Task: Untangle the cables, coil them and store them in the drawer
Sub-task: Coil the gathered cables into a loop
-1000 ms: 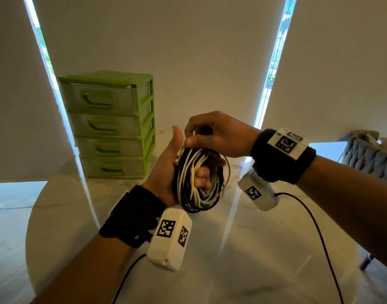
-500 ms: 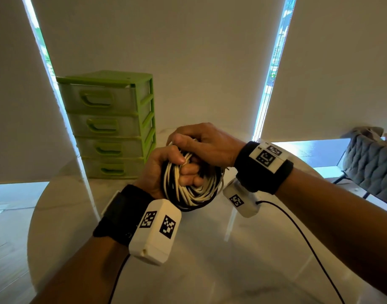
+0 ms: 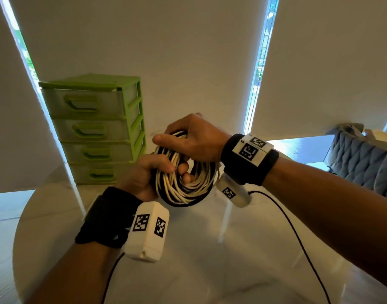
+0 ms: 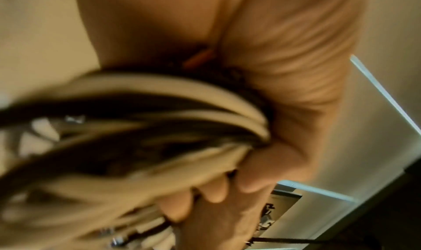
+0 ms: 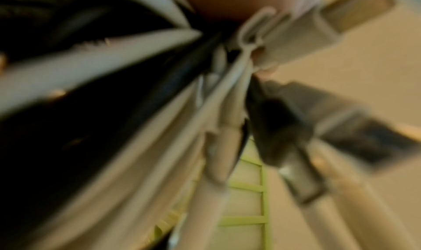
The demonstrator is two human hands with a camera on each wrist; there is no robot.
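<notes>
A round coil of white and black cables [image 3: 188,189] hangs in the air over the table, a little right of the drawer unit. My left hand [image 3: 159,172] grips the coil's left side, fingers curled through its middle. My right hand [image 3: 188,141] grips the top of the coil from above, thumb pointing left. The left wrist view shows blurred cable loops [image 4: 159,127] against my palm. The right wrist view shows blurred cable strands [image 5: 159,109] and plug ends. The green drawer unit [image 3: 94,128] stands at the back left with all its drawers closed.
The round marble table [image 3: 210,270] spreads below my hands. A grey quilted chair [image 3: 363,163] stands at the right edge. Thin black leads from the wrist cameras trail over the table. Pale blinds cover the windows behind.
My left fingers have closed round the coil and my right hand has shifted its hold on the top. The coil has tilted flatter and moved a little toward the drawer unit.
</notes>
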